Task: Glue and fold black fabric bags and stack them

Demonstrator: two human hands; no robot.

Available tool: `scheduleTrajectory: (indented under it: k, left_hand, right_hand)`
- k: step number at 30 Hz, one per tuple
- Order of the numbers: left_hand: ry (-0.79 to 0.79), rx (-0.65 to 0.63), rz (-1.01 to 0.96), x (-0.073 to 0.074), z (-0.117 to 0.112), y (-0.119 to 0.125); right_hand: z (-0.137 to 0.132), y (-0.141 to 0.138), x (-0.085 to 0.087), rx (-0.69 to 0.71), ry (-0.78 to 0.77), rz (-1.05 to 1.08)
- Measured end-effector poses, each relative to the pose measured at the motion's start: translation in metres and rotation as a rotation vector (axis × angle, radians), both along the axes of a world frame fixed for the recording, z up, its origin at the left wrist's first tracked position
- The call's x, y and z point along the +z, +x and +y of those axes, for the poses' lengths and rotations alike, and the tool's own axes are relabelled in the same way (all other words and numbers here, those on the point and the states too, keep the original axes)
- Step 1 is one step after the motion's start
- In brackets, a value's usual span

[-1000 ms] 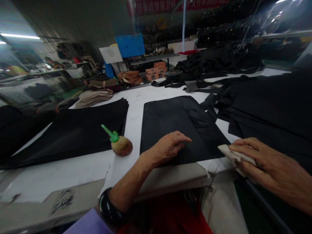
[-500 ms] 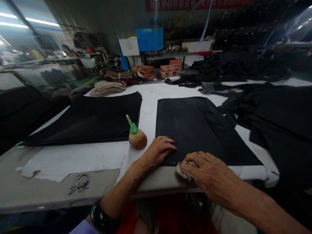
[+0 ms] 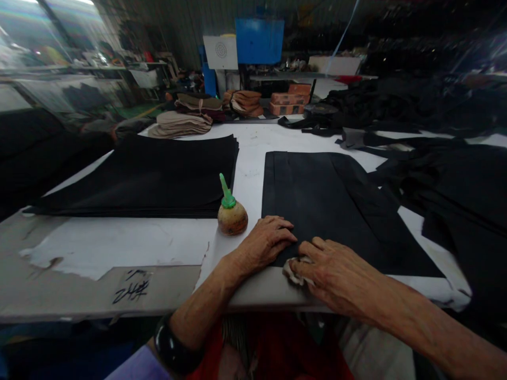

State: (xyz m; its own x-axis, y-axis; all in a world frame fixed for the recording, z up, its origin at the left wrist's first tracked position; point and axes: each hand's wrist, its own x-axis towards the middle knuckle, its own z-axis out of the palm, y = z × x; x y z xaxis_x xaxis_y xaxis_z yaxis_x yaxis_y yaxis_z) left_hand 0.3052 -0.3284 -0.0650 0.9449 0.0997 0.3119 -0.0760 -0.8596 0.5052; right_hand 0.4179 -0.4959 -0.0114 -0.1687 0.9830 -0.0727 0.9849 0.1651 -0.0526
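Note:
A flat black sheet of material (image 3: 312, 200) lies on the white-covered table, with folded-looking strips along its right side. Its lower left corner is under my left hand (image 3: 271, 240), which rests palm down with the fingers stretched out. My right hand (image 3: 335, 266) grips a crumpled off-white rag (image 3: 293, 271) at the sheet's near edge, close beside the left fingers. Part of the rag is hidden by the hand. Left of the sheet stands a round, stained squeeze bottle (image 3: 233, 218) with a green nozzle, just beyond my left wrist.
A stack of black sheets (image 3: 158, 177) lies on the left. Bundled brown and beige pieces (image 3: 180, 125) and orange-brown blocks (image 3: 288, 103) sit at the far edge. Heaped black material (image 3: 471, 195) covers the right side. Handwriting marks the table's near edge (image 3: 132, 289).
My right hand and the rag have moved forward and left, closer to my left hand. The left hand stays on the sheet. The camera view has shifted slightly.

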Motion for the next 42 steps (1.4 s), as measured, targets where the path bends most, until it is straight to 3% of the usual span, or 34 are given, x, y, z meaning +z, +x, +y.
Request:
scheduleTrajectory:
  k: [12,18,25,29,34,42]
  left_hand:
    - [0.019,0.007,0.017,-0.001,0.001,0.0]
    - [0.029,-0.004,-0.001,-0.002,0.001,0.001]
    - [0.024,-0.007,0.015,0.001,-0.001,0.0]
    - [0.027,0.005,0.02,0.001,-0.001,0.0]
    - [0.034,-0.015,0.027,-0.001,0.001,-0.001]
    - [0.013,-0.007,0.039,0.002,0.0,0.001]
  right_hand:
    - [-0.007,0.014,0.004,-0.038,-0.058,0.113]
    - [-0.005,0.018,-0.004,-0.067,-0.036,0.099]
    - [-0.012,0.024,-0.008,-0.235,0.107,0.285]
    - [-0.007,0.012,-0.003,-0.206,0.051,0.386]
    - [0.017,-0.012,-0.006,-0.132,0.048,0.305]
    - [0.032,-0.01,-0.006,-0.252,-0.117,0.172]
